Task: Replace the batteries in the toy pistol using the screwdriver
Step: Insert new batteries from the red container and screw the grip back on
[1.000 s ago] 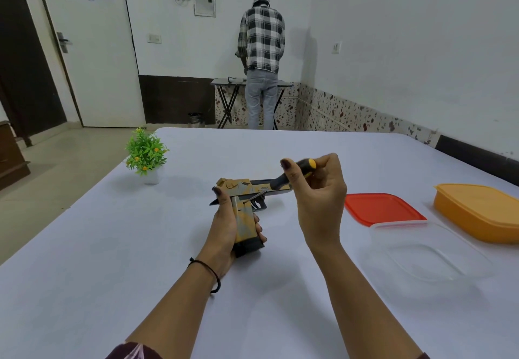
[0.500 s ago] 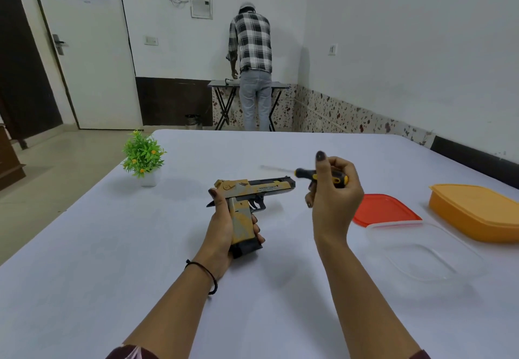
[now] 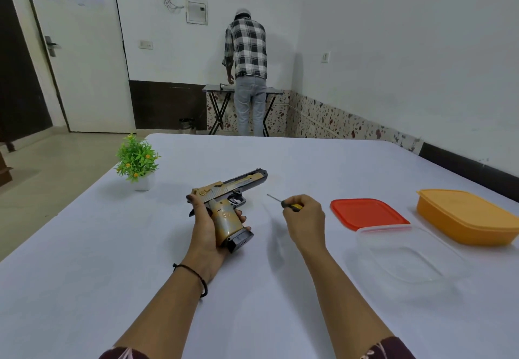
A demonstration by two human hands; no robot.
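A gold and black toy pistol [image 3: 228, 193] is held above the white table [image 3: 84, 274], barrel pointing away to the right. My left hand [image 3: 206, 231] grips its handle, fingers curled round it, the black magazine base showing below. To the right, my right hand [image 3: 304, 219] holds a small screwdriver [image 3: 283, 202] with a black and yellow handle, its thin shaft pointing up-left toward the pistol but apart from it. No batteries are visible.
A red lid [image 3: 365, 212], a clear plastic box [image 3: 407, 254] and an orange box [image 3: 469, 218] lie at the right. A small potted plant [image 3: 136, 160] stands at the far left. A person [image 3: 247, 72] works at a folding table by the far wall.
My right hand drew the screwdriver away from the pistol, swung it right, then lowered it toward the table. My left hand tilted the pistol so its barrel points further up.
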